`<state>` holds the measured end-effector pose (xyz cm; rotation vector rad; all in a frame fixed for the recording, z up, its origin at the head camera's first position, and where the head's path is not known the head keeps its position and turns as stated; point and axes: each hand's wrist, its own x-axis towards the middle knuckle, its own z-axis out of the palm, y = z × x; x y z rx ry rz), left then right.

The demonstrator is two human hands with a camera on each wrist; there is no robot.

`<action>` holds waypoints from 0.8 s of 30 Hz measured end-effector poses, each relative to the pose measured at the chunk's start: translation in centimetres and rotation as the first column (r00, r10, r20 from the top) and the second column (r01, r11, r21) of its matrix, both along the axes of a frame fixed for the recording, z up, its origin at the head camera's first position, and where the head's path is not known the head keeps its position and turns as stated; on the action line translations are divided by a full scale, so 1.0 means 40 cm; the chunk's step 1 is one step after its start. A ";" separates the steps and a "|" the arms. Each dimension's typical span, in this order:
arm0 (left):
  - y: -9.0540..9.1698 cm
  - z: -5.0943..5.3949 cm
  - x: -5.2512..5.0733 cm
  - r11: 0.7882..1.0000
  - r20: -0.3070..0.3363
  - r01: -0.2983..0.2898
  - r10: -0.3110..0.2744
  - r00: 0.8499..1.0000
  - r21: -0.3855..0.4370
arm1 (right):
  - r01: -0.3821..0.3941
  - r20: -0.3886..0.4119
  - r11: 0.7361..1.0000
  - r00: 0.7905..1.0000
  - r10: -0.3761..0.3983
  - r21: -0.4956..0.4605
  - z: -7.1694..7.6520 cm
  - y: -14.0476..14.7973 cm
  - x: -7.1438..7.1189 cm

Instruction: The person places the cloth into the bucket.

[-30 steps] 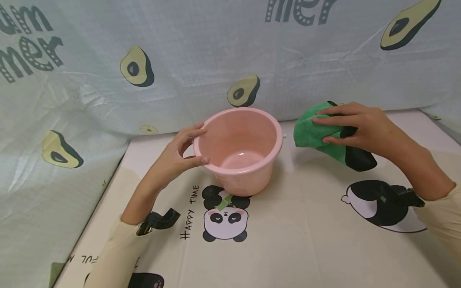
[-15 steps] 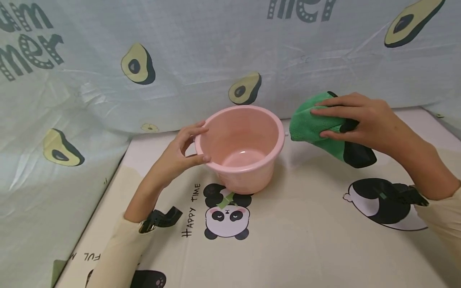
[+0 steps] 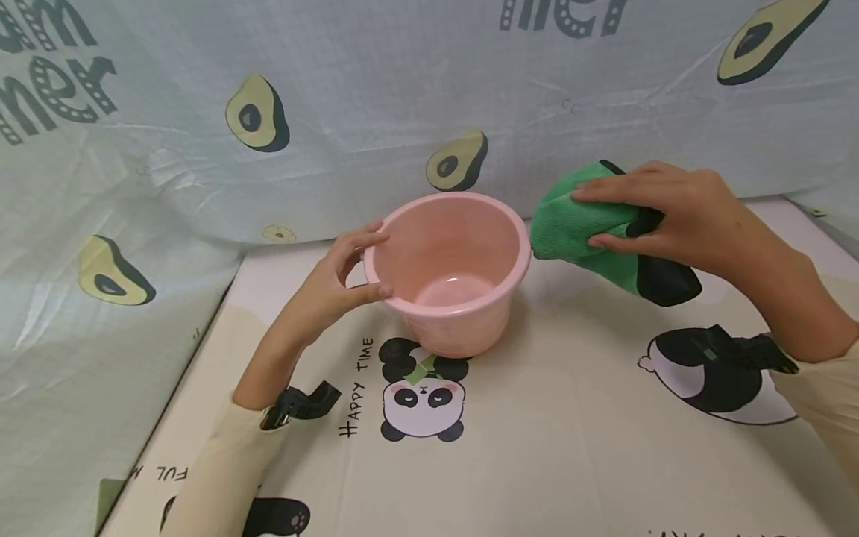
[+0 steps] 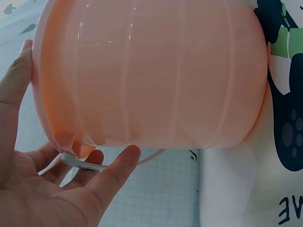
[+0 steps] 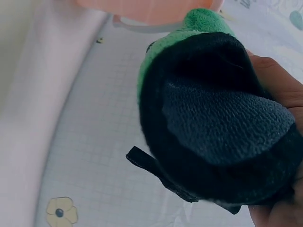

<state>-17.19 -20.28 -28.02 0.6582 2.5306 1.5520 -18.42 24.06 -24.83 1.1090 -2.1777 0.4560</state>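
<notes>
A pink plastic bucket [image 3: 458, 317] stands upright on the table, its mouth tilted toward me and its inside bare. My left hand [image 3: 335, 280] grips the rim at the bucket's left side, thumb in front and fingers behind. The left wrist view shows fingers around the white handle [image 4: 80, 163] under the rim. My right hand [image 3: 678, 212] holds a folded green cloth [image 3: 584, 220] with black edging, in the air at the bucket's right. The cloth's front end is at the right rim; whether it touches I cannot tell. In the right wrist view its dark fold [image 5: 222, 123] faces the camera.
A cream cover with panda prints [image 3: 423, 406] lies over the table [image 3: 537, 447]. Behind and to the left hangs a pale sheet [image 3: 349, 112] with avocado prints, close behind the bucket. Black straps are on both wrists.
My right hand has moved left and slightly up with the green cloth, closing the gap to the bucket's right rim. My left hand stays on the bucket, which has hardly moved.
</notes>
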 end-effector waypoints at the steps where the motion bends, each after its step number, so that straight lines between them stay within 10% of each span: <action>1: 0.000 0.001 0.000 1.000 0.002 -0.001 0.001 1.000 0.002 | 0.001 0.002 1.000 1.000 -0.001 0.005 0.003 0.000 0.000; 24: 0.005 0.005 -0.003 1.000 0.003 -0.002 0.002 1.000 0.018 | -0.060 -0.042 0.997 0.997 0.062 0.042 0.080 -0.021 -0.002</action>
